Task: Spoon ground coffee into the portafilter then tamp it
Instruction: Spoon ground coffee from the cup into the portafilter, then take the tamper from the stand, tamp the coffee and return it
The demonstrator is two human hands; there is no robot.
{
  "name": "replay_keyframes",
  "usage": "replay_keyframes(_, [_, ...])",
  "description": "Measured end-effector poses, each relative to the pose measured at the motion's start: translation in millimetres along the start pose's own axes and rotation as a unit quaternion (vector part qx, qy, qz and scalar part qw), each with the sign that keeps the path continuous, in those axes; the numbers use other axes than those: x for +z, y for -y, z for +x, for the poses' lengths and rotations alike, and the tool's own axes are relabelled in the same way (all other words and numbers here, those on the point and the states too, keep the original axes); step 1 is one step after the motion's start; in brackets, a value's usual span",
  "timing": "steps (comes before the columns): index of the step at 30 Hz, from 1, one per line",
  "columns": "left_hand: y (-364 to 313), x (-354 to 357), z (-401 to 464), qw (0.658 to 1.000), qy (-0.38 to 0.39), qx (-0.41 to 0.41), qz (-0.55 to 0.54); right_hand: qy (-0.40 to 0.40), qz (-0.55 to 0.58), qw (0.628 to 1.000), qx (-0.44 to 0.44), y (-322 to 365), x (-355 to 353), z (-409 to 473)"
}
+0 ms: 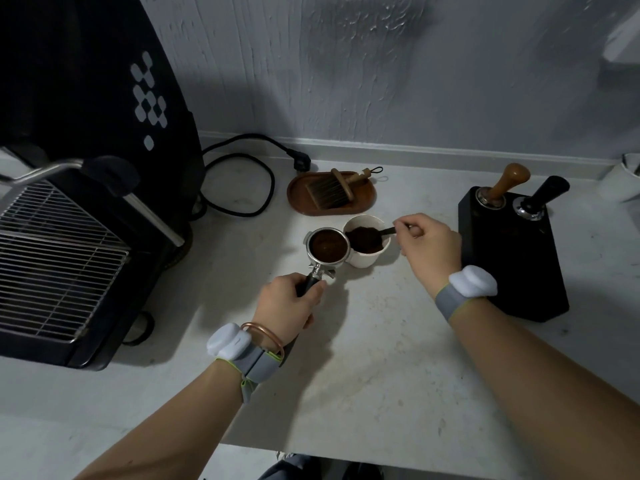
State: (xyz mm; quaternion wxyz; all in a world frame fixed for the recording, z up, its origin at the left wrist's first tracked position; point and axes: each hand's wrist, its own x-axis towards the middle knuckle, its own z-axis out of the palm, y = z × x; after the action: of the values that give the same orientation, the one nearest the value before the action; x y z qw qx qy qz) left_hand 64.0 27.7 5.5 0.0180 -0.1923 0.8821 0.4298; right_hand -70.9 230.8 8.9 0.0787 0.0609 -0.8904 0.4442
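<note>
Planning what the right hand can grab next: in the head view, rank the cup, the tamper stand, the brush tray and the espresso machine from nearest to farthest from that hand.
From the right hand:
1. Cup, just to its left, with the spoon in it.
2. Tamper stand, close on its right.
3. Brush tray, behind and to the left, towards the wall.
4. Espresso machine, far left.
</note>
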Motion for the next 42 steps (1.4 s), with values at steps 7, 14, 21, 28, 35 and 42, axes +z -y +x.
replay_keyframes(7, [3.1, 2.9, -4.7, 1.000, 0.008, -0.002, 0.020, 0.054, -0.069, 0.996, -0.001, -8.4, 17.9, -1.6])
replay_keyframes(14, [-8.3, 6.3, -13.9, 0.999, 0.024, 0.014, 0.047, 0.049, -0.011, 0.999, 0.010, -25.0, -0.5, 0.4])
replay_keyframes(21, [-39.3, 24.3, -19.9, 0.997, 0.051, 0.057, 0.034, -0.053, -0.041, 0.998, -0.022, -52.6, -63.7, 23.4])
replay_keyframes(28, [-68.0, 57.5, -19.7, 0.994, 0.083, 0.074, 0.019, -0.123, -0.134, 0.983, 0.023, -87.4, -135.8, 63.4])
replay_keyframes(35, [-87.0, 88.7, -12.1, 0.993, 0.098, 0.070, 0.016, -0.116, -0.136, 0.978, 0.111, -126.0, -161.7, 106.4])
replay_keyframes(42, [-95.2, 112.3, 1.6, 0.993, 0.099, 0.060, 0.024, -0.054, -0.143, 0.983, 0.099, -149.4, -156.7, 130.8])
